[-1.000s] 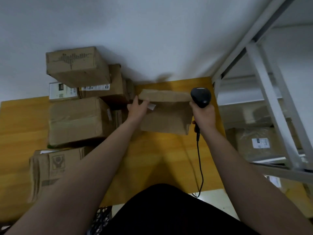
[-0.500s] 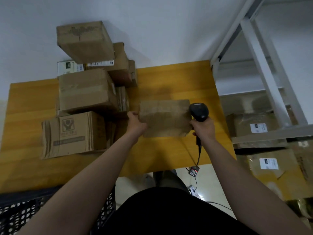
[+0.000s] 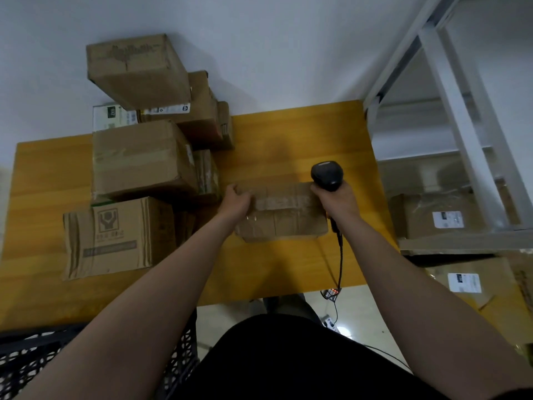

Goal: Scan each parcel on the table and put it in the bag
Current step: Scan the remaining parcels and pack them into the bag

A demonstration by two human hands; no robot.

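Yellow surface (image 3: 288, 269) against white wall, box stack (image 3: 141, 160) at left | parcel (image 3: 285, 215) mid-surface between both grips | left grip (image 3: 238, 199) curled over its left end | right grip (image 3: 337, 199) clenched round scanner (image 3: 327, 174), beside its right end | risk: no label faces up, scan may miss; cable (image 3: 341, 264) could snag.

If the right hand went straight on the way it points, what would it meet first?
Likely nothing close: past the right hand and its scanner lies bare table, then the wall, though height is unclear.
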